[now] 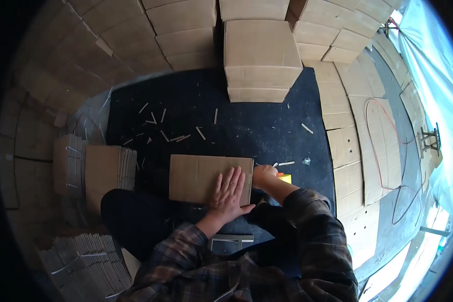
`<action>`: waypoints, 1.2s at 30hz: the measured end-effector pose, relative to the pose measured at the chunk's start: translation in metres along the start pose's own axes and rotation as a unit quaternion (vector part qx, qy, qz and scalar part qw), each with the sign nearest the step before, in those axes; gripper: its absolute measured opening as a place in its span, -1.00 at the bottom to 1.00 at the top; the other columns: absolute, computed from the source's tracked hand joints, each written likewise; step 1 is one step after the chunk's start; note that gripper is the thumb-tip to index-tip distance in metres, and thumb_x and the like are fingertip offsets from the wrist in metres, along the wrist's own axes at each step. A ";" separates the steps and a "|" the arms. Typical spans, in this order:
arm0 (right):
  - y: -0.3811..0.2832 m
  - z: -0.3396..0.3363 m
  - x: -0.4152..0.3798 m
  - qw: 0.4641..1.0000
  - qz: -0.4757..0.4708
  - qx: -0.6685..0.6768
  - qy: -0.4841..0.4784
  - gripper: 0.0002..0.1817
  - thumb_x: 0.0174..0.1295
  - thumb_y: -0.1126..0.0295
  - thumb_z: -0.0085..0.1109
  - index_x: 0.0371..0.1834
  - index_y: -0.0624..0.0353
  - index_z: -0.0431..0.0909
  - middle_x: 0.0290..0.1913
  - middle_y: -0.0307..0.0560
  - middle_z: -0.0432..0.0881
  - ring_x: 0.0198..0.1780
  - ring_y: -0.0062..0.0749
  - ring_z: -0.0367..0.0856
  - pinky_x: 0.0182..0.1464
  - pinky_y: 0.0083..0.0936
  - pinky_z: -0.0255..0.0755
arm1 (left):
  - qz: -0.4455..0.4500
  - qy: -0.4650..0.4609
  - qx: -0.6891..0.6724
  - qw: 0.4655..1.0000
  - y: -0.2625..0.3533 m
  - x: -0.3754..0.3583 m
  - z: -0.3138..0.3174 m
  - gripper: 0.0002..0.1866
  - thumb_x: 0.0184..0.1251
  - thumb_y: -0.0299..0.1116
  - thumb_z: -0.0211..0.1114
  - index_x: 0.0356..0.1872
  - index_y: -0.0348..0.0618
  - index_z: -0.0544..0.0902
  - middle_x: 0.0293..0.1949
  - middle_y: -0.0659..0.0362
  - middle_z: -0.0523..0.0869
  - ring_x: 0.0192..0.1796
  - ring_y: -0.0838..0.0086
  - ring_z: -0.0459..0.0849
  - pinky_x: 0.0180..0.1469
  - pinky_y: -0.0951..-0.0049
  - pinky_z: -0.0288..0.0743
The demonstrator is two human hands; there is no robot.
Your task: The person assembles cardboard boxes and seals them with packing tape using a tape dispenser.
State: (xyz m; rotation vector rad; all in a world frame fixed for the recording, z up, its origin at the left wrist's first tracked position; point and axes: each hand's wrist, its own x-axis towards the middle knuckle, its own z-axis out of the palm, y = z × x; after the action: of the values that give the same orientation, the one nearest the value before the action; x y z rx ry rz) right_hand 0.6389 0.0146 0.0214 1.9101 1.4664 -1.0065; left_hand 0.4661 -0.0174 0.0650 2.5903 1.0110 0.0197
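A closed brown cardboard box (194, 176) lies in front of me, between my knees. My left hand (228, 194) rests flat on its top near the right end, fingers stretched out and thumb apart. At the box's right end is my right hand (265, 176), its fingers closed. From behind that hand shows part of a yellow and orange tape dispenser (285, 178); the rest is hidden by the hand and forearm. The box's right face cannot be seen well.
Stacked cartons (181, 30) line the far side, with one carton stack (261, 45) standing forward. Bundled flat cardboard (103, 168) stands at left, more (85, 264) lower left. Scraps (200, 133) litter the black mat (251, 126). Cardboard sheets (345, 146) and a hose (380, 171) lie right.
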 end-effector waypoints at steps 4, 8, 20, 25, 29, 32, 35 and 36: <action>0.006 -0.004 0.000 0.996 -0.030 -0.069 0.051 -0.60 0.25 0.13 0.10 0.05 0.10 0.66 0.09 -0.01 0.67 0.12 -0.19 0.65 0.04 -0.29 0.56 | 0.011 0.029 0.001 1.000 -0.001 -0.001 0.001 0.18 -0.02 0.31 0.35 0.48 -0.31 0.06 0.55 -0.03 -0.05 0.59 0.19 -0.16 0.55 0.02 -0.37; 0.029 -0.033 -0.040 0.989 -0.076 -0.129 0.012 -0.65 0.34 0.03 0.04 0.17 -0.37 0.58 0.10 -0.01 0.61 0.18 -0.10 0.60 0.09 -0.24 0.53 | 0.007 0.013 -0.022 1.000 -0.002 -0.004 -0.004 0.22 -0.06 0.39 0.33 0.49 -0.28 0.06 0.55 -0.01 -0.08 0.60 0.22 -0.21 0.55 0.01 -0.42; -0.001 -0.044 -0.107 0.991 -0.117 -0.065 0.004 -0.58 0.33 -0.14 -0.03 0.09 -0.28 0.61 0.04 -0.14 0.67 0.15 -0.21 0.61 0.10 -0.28 0.47 | -0.049 0.015 0.019 0.998 -0.036 -0.017 -0.010 0.01 0.23 0.23 0.21 0.52 -0.18 0.00 0.57 0.06 -0.10 0.60 0.26 -0.21 0.53 -0.13 -0.37; 0.004 -0.031 -0.086 0.991 -0.117 -0.060 0.005 -0.52 0.31 -0.24 -0.08 0.05 -0.29 0.65 0.06 -0.19 0.67 0.17 -0.26 0.60 0.13 -0.30 0.45 | -0.341 0.071 0.013 0.937 -0.100 -0.043 -0.039 -0.11 0.36 0.08 0.15 0.53 -0.15 -0.04 0.57 0.02 -0.10 0.59 0.19 -0.12 0.54 -0.05 -0.26; 0.003 -0.035 -0.094 0.991 -0.112 -0.066 0.016 -0.50 0.31 -0.26 -0.08 0.09 -0.32 0.64 0.08 -0.19 0.66 0.19 -0.27 0.59 0.16 -0.29 0.44 | -0.443 0.125 -0.313 0.831 -0.152 -0.048 -0.034 -0.28 0.37 0.02 0.17 0.36 -0.32 0.29 0.37 -0.12 0.34 0.39 0.11 0.35 0.37 0.22 0.25; 0.008 -0.031 -0.097 0.985 -0.145 -0.091 0.022 -0.51 0.31 -0.23 -0.07 0.14 -0.32 0.60 0.09 -0.16 0.66 0.18 -0.23 0.60 0.15 -0.26 0.45 | -0.451 0.067 -0.403 0.794 -0.151 -0.057 -0.031 -0.36 0.32 0.01 0.23 0.20 -0.37 0.48 0.13 -0.11 0.61 0.19 0.11 0.59 0.18 0.26 0.46; 0.023 -0.048 -0.121 0.987 -0.138 -0.065 0.058 -0.52 0.32 -0.20 -0.06 0.17 -0.31 0.57 0.07 -0.13 0.67 0.13 -0.17 0.63 0.11 -0.22 0.49 | -0.451 0.103 -0.361 0.809 -0.109 -0.055 -0.073 -0.41 0.30 -0.07 0.29 0.18 -0.34 0.51 0.02 -0.10 0.69 0.13 0.17 0.65 0.12 0.27 0.51; 0.030 -0.055 -0.137 0.991 -0.105 -0.013 0.084 -0.52 0.32 -0.18 -0.05 0.18 -0.30 0.55 0.04 -0.11 0.69 0.09 -0.14 0.66 0.08 -0.20 0.51 | -0.376 0.171 -0.396 0.820 -0.092 -0.057 -0.087 -0.44 0.31 -0.16 0.30 0.22 -0.32 0.48 0.06 -0.10 0.67 0.15 0.19 0.63 0.14 0.30 0.50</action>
State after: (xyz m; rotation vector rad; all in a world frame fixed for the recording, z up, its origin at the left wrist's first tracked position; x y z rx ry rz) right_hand 0.6627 -0.0290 0.1641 1.8902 1.7988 -0.9305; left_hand 0.3514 0.0359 0.1220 1.3468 1.6456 0.5849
